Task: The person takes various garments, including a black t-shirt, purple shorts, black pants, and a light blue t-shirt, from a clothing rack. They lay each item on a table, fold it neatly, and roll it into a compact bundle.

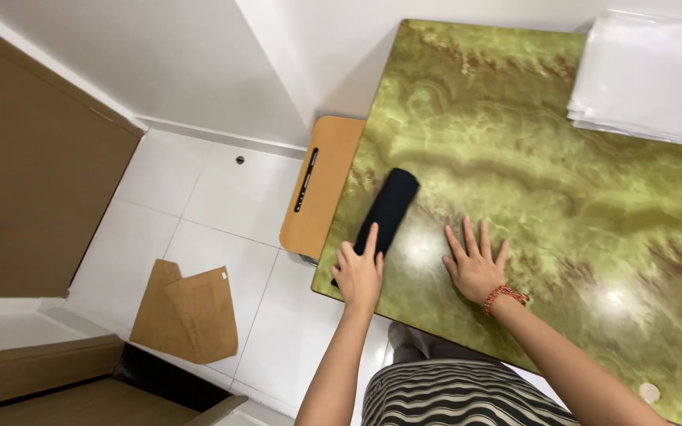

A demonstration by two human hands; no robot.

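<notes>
Nearest, the striped clothing (455, 398) is cut off at the bottom edge. The left hand (358, 272) rests loosely on the near end of a black rolled cloth (384, 214), gripping nothing. The right hand (475, 264) lies flat, fingers spread, on the green table (530, 142), at three o'clock from the cloth. Farther, at one o'clock, clear plastic sheets (649, 75) run off-frame.

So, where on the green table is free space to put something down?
The widest bare patch of the green table lies between the right hand and the stack of clear sheets at the far right corner. The far edge by the wall is bare too. It is crowded only at the near left corner, where the left hand touches the black roll.
</notes>
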